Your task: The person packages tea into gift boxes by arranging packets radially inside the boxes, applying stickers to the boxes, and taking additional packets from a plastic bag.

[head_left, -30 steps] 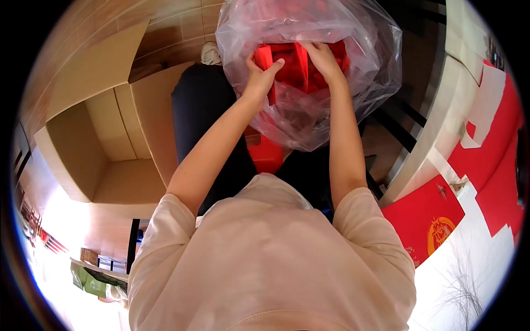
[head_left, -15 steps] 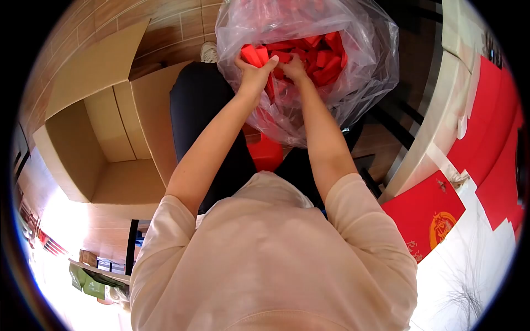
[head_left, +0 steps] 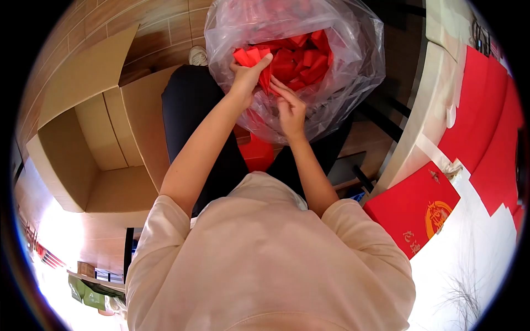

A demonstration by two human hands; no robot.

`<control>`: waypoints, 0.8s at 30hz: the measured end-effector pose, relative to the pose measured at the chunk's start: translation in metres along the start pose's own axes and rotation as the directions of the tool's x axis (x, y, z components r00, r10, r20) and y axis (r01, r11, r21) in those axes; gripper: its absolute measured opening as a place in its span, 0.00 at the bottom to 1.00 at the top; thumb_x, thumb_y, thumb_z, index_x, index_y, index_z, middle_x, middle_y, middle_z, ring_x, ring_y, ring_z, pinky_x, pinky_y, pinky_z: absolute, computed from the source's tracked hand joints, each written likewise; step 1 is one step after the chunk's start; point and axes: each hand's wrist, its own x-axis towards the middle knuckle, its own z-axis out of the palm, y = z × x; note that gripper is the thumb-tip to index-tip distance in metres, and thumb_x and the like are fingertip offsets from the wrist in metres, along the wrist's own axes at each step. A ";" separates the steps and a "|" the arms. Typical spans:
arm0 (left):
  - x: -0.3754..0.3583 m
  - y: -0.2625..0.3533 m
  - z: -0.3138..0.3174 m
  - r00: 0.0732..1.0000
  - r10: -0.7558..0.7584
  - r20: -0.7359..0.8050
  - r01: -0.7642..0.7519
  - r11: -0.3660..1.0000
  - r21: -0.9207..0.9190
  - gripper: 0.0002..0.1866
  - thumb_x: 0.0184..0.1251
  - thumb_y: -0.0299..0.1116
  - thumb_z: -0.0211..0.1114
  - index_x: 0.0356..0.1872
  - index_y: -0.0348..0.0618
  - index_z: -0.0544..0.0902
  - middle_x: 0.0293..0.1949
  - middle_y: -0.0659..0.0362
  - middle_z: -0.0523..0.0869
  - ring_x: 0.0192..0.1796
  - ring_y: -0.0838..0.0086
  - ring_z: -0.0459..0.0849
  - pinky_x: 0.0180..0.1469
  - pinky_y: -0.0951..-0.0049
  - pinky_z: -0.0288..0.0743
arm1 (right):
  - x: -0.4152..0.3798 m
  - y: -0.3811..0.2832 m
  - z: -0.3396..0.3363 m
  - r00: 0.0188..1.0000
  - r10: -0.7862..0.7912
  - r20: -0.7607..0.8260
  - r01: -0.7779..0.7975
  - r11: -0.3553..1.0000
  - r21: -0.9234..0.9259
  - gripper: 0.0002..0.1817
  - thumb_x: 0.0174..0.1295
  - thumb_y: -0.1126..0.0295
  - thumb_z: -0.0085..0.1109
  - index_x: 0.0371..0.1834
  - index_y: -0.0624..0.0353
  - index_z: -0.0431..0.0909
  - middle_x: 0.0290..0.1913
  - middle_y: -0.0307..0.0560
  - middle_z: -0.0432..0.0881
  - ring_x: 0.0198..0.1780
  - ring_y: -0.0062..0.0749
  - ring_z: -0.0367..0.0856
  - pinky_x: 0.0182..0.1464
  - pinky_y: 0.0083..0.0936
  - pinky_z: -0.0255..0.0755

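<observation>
A large clear plastic bag [head_left: 353, 71] full of folded red paper pieces [head_left: 301, 63] stands open at the top, between the knees. At the left side of its mouth, my left hand [head_left: 247, 79] is closed round several red folded paper pieces [head_left: 251, 57], thumb on top. My right hand [head_left: 291, 110] is at the bag's near rim, its fingers stretched out towards the lower tip of those pieces. The fingertips seem to touch that tip; whether anything is under them is hidden.
An open cardboard box [head_left: 102, 149] lies on my left. To the right, a table with a white cover [head_left: 464, 243] bears a red printed box [head_left: 411, 209] and red sheets [head_left: 480, 110]. Something red [head_left: 255, 153] shows between my legs, below the bag. Dark metal legs stand under the table.
My right hand has come out from among the red pieces, back towards me, and its fingers have straightened. My left hand still grips its pieces. The whole view has shifted slightly.
</observation>
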 end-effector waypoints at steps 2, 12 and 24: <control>0.007 -0.006 -0.005 0.999 0.041 -0.011 -0.039 0.990 0.134 0.57 0.46 0.44 0.79 0.68 0.43 0.43 0.62 0.50 0.64 0.62 0.65 0.69 0.59 0.61 0.69 | 0.007 0.027 -0.016 0.989 0.116 0.090 -0.140 0.923 0.358 0.18 0.59 0.76 0.41 0.43 0.64 0.83 0.51 0.49 0.83 0.53 0.33 0.80 0.56 0.24 0.70; 0.007 -0.009 0.003 0.994 0.082 -0.066 -0.071 0.986 0.152 0.54 0.50 0.43 0.77 0.67 0.45 0.43 0.61 0.50 0.65 0.59 0.63 0.73 0.54 0.59 0.74 | 0.124 0.152 -0.030 0.857 0.432 -0.281 -0.421 0.273 -0.865 0.44 0.49 0.53 0.69 0.66 0.60 0.58 0.62 0.58 0.67 0.65 0.50 0.65 0.64 0.39 0.62; 0.015 -0.003 0.005 0.993 -0.023 0.118 0.017 0.999 0.048 0.55 0.49 0.46 0.76 0.69 0.48 0.44 0.60 0.49 0.68 0.52 0.62 0.77 0.47 0.59 0.76 | 0.059 0.086 -0.035 0.921 0.057 -0.386 -0.244 0.857 -0.455 0.14 0.55 0.76 0.49 0.46 0.63 0.71 0.47 0.61 0.77 0.50 0.57 0.74 0.54 0.40 0.67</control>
